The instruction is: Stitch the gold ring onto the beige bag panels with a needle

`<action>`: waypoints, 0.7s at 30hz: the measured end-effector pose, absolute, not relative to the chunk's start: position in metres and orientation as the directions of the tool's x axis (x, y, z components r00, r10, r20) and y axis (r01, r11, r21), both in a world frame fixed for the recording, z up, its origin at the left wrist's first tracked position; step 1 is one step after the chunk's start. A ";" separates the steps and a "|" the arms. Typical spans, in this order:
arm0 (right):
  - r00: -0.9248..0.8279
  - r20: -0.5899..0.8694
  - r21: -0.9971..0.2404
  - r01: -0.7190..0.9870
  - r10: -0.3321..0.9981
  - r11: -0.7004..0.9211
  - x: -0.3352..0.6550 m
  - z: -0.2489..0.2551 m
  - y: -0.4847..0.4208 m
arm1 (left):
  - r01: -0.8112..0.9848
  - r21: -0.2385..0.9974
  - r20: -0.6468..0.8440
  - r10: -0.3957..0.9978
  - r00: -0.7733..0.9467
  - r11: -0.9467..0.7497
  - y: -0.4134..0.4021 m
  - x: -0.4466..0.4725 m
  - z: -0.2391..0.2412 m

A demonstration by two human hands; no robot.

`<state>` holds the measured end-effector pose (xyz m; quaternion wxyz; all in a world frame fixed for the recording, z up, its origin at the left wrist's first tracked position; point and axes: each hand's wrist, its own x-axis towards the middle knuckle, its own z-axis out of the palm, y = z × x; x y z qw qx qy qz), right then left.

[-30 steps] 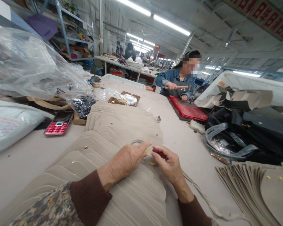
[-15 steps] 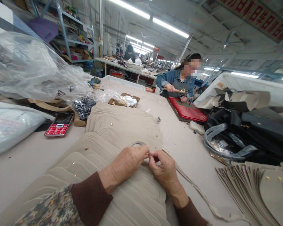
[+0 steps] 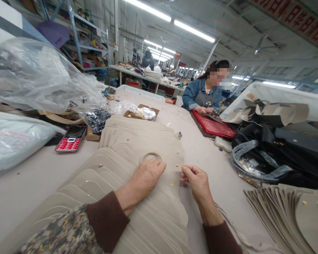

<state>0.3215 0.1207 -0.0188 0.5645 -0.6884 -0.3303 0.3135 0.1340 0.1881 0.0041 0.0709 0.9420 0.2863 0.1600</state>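
My left hand [image 3: 143, 178] is closed on a thin ring with a yellow edge, which looks like a roll of tape [image 3: 151, 153]; its near side is hidden under the fingers. To its right, my right hand [image 3: 197, 181] pinches a tiny yellow bit, apparently tape [image 3: 182, 167], at the edge of the beige panels. These flat beige pieces [image 3: 116, 176] lie fanned out in overlapping layers under my hands, several with small gold studs [image 3: 178, 152]. A yellow spot [image 3: 172, 185] shows on the panel between my hands.
Left stand a red-keyed phone [image 3: 70, 139] and plastic bags [image 3: 29, 77]. At right are black bags [image 3: 281, 148], another fanned stack [image 3: 286, 211] and a white bin [image 3: 270, 90]. Across the table, a co-worker [image 3: 204, 93] works at a red board [image 3: 213, 124]. A cord trails at lower right.
My hands, together before, are now apart: the right has moved right with the yellow bit. The yellow spot on the panel is now in view. The co-worker's raised hand has come down.
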 end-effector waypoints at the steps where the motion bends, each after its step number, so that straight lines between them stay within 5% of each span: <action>1: 0.580 -0.066 -0.984 0.098 0.812 -0.149 0.326 -0.020 0.120 | 0.533 0.188 0.215 0.564 0.797 -0.825 0.190 0.134 0.004; 6: 0.507 -0.145 -0.969 0.100 0.850 -0.225 0.329 -0.023 0.117 | 0.523 0.143 0.086 0.537 0.839 -0.840 0.191 0.134 0.005; 15: 0.436 -0.150 -0.918 0.273 0.888 -0.289 0.326 -0.024 0.116 | 0.494 0.156 0.119 0.513 0.850 -0.855 0.192 0.134 0.003; 21: 0.379 0.062 -0.648 0.719 0.923 -0.251 0.320 -0.022 0.119 | 0.496 0.175 0.143 0.520 0.842 -0.850 0.193 0.134 -0.002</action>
